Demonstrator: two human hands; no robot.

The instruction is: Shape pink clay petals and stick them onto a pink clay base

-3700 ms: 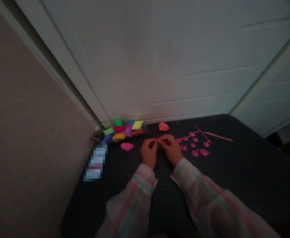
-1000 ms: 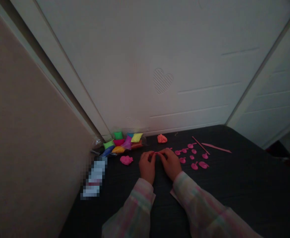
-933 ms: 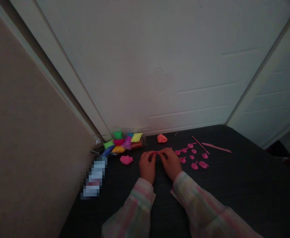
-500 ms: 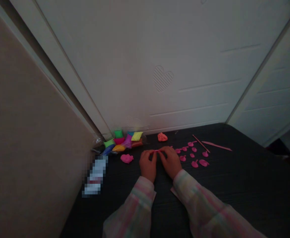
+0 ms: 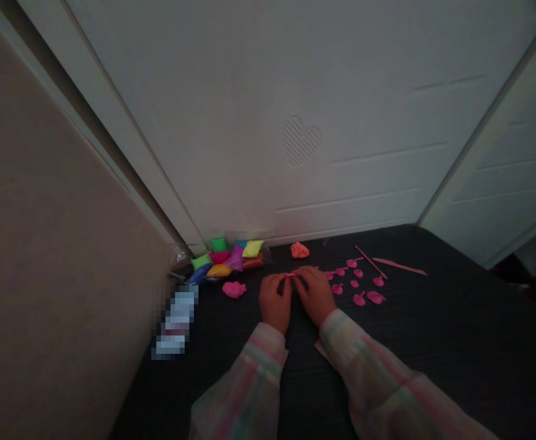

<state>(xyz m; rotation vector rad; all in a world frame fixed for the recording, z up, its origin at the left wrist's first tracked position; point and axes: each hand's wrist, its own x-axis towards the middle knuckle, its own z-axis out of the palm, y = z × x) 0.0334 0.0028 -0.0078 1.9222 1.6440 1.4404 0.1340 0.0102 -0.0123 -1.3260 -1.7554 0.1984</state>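
Between the fingertips of both hands is a small piece of pink modelling clay point(image 5: 291, 275), mostly covered by the fingers. My left hand point(image 5: 275, 300) pinches it from the left, and my right hand point(image 5: 316, 293) pinches it from the right. A larger lump of pink clay point(image 5: 234, 289) lies on the table to the left of my left hand. Several small pink clay pieces with thin tails, one of them a flat petal-like piece point(image 5: 376, 297), are scattered to the right of my right hand. Beyond my hands sits an orange clay lump point(image 5: 300, 250).
Colourful clay packets point(image 5: 219, 269) lie in clear wrapping at the back left of the dark table point(image 5: 414, 366). A thin pink stick point(image 5: 371, 263) and a flat pink strip point(image 5: 400, 266) rest at the right. A white panel point(image 5: 249, 122) rises behind; a pixelated item point(image 5: 175, 324) lies left.
The whole view has shifted slightly. Both hands stay together on the small pink clay piece, and a little more of it shows between the fingertips.
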